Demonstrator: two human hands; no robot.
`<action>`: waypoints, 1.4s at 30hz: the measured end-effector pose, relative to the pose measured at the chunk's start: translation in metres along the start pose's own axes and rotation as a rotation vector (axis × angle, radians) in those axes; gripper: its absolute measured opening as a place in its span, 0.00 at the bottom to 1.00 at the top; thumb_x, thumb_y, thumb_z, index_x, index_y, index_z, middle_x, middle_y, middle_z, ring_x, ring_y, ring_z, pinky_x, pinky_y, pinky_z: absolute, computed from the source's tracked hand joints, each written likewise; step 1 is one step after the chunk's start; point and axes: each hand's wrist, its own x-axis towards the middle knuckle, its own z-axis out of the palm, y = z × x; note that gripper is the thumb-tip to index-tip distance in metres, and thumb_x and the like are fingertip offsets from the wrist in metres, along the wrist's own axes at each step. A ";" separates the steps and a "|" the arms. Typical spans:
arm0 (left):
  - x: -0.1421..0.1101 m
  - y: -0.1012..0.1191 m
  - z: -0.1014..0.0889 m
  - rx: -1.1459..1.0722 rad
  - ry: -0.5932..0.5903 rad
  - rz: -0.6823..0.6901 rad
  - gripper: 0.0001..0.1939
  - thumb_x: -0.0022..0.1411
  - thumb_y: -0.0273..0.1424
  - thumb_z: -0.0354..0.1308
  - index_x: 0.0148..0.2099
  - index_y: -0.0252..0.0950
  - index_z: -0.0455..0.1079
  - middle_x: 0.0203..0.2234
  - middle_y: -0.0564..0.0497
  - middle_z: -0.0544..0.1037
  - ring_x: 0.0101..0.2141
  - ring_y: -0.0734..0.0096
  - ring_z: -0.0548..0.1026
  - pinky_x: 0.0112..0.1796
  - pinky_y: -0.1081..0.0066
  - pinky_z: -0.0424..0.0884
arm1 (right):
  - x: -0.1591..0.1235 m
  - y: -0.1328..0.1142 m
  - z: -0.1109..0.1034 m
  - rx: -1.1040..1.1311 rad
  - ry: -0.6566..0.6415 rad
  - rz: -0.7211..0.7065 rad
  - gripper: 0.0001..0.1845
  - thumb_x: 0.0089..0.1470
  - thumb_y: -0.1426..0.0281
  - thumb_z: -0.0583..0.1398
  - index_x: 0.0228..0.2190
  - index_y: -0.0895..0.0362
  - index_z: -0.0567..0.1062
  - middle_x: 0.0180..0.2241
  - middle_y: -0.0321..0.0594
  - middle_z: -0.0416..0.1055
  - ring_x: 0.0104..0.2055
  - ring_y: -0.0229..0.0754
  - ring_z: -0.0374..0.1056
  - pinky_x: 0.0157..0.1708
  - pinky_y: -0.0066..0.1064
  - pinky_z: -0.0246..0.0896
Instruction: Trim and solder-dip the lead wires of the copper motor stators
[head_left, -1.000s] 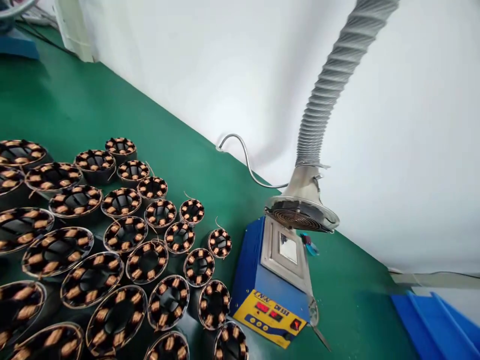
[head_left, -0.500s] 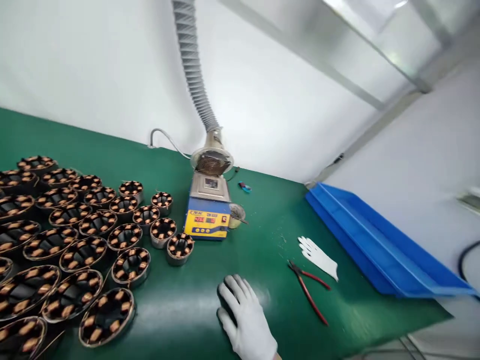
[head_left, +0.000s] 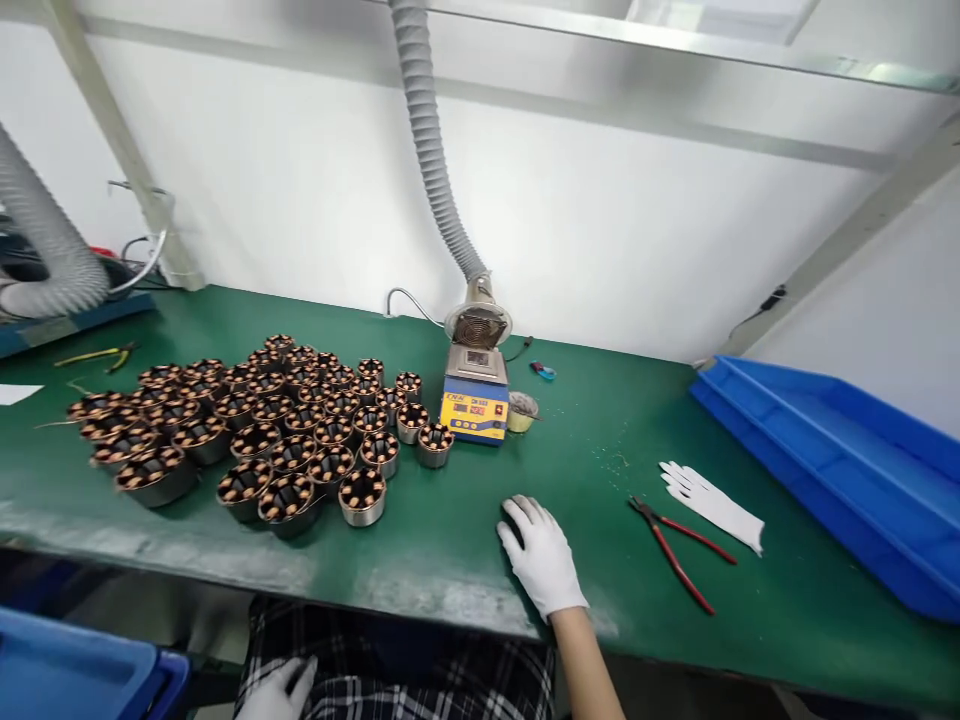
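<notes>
My right hand (head_left: pixel 544 555), in a white glove, rests palm down on the green table (head_left: pixel 450 540). Its fingers are stretched out and nothing is in it. Red-handled cutting pliers (head_left: pixel 675 550), with their handles spread, lie to its right, and a loose white glove (head_left: pixel 712 505) lies just beyond them. My left hand (head_left: pixel 279 690), also gloved, is on my lap at the bottom edge, partly cut off; its visible fingers are apart and hold nothing. To the left stand several round motor stators (head_left: pixel 362 495) with copper windings.
Behind my right hand stands a blue and yellow solder pot (head_left: pixel 474 400) under a grey extraction hose (head_left: pixel 435 150). A small cup (head_left: pixel 521 410) sits beside it. Blue trays (head_left: pixel 840 460) take up the right end. Yellow-handled pliers (head_left: pixel 97 355) lie far left; a blue bin (head_left: pixel 75 660) is below.
My view has levelled and pulled back, bringing the table's front edge and my left hand into sight. My right hand stays flat on the table.
</notes>
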 end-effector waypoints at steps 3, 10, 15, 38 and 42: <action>-0.001 0.001 -0.012 -0.129 0.136 0.041 0.23 0.54 0.40 0.43 0.35 0.30 0.74 0.36 0.39 0.80 0.41 0.52 0.76 0.44 0.59 0.72 | 0.001 0.005 0.005 0.072 -0.003 0.021 0.18 0.55 0.65 0.53 0.43 0.59 0.74 0.48 0.47 0.70 0.53 0.52 0.63 0.53 0.46 0.57; -0.014 0.066 -0.074 -0.292 0.431 0.419 0.19 0.54 0.45 0.48 0.33 0.40 0.74 0.31 0.47 0.81 0.35 0.59 0.77 0.42 0.61 0.73 | 0.001 -0.003 0.005 0.508 -0.009 0.271 0.23 0.48 0.55 0.55 0.38 0.57 0.77 0.46 0.47 0.71 0.54 0.57 0.60 0.58 0.53 0.45; 0.008 0.160 -0.132 0.261 0.666 0.713 0.20 0.55 0.38 0.57 0.50 0.37 0.67 0.48 0.39 0.72 0.49 0.43 0.68 0.42 0.46 0.70 | 0.009 -0.056 -0.001 1.421 -0.165 0.516 0.26 0.46 0.52 0.60 0.43 0.55 0.72 0.48 0.47 0.70 0.51 0.51 0.64 0.56 0.47 0.51; 0.031 0.197 -0.082 -0.069 0.364 1.151 0.04 0.49 0.31 0.58 0.28 0.35 0.67 0.34 0.43 0.75 0.34 0.63 0.75 0.32 0.67 0.75 | 0.081 -0.080 -0.044 1.215 -0.830 0.540 0.21 0.45 0.56 0.58 0.14 0.53 0.57 0.06 0.23 0.46 0.09 0.29 0.41 0.10 0.23 0.32; 0.030 0.195 -0.078 -0.027 0.431 1.142 0.06 0.53 0.33 0.57 0.30 0.35 0.68 0.36 0.42 0.75 0.34 0.62 0.75 0.32 0.65 0.75 | 0.089 -0.019 -0.086 1.027 -0.219 0.616 0.21 0.48 0.52 0.56 0.17 0.53 0.57 0.12 0.26 0.53 0.15 0.32 0.52 0.17 0.24 0.51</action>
